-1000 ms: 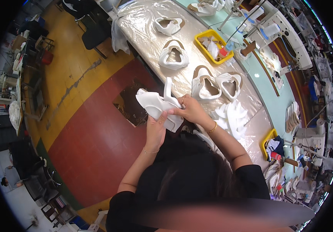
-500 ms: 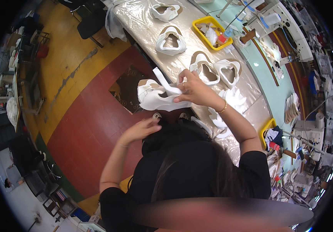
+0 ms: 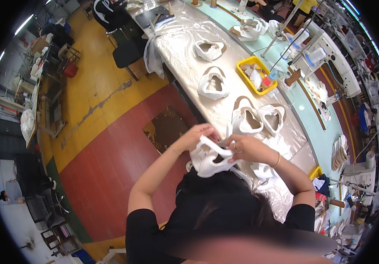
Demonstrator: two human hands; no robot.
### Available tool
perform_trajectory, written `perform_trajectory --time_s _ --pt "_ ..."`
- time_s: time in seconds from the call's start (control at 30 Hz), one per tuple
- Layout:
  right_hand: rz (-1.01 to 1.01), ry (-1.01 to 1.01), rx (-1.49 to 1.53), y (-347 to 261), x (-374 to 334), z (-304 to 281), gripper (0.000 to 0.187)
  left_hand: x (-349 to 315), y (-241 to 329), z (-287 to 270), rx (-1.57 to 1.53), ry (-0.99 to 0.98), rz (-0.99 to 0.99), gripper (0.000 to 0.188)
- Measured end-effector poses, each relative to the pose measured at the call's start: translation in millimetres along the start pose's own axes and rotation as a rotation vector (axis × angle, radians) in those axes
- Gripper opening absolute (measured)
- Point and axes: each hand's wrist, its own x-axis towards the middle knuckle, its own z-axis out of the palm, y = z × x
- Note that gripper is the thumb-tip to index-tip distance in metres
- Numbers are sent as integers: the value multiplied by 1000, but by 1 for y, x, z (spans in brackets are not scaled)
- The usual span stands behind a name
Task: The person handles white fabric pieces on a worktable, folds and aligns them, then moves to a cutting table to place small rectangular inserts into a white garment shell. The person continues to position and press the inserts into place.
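1 white shoe upper (image 3: 208, 166) pinched in right hand (image 3: 251, 149); left hand (image 3: 198, 137) at its 11 o'clock, grip unclear. 4 more uppers (image 3: 240, 116), 12–2 o'clock, on plastic-covered surface (image 3: 181, 57); red-yellow floor (image 3: 123, 185), 9 o'clock.

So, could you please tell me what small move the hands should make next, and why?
I would probably settle the left hand firmly on the left side of the white shoe upper to steady it: the right hand pinches its right side, the upper is held up in front of the body, and whether the left hand already touches it is unclear.
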Motion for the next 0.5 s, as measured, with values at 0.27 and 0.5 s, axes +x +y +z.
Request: perform_trajectory --time_s 0.27,0.5 --pt "-21 -90 91 3 -18 17 37 19 -27 17 10 -487 -232 56" --pt "-1 -114 115 7 -16 23 34 -1 -17 7 -67 -391 -418 53"
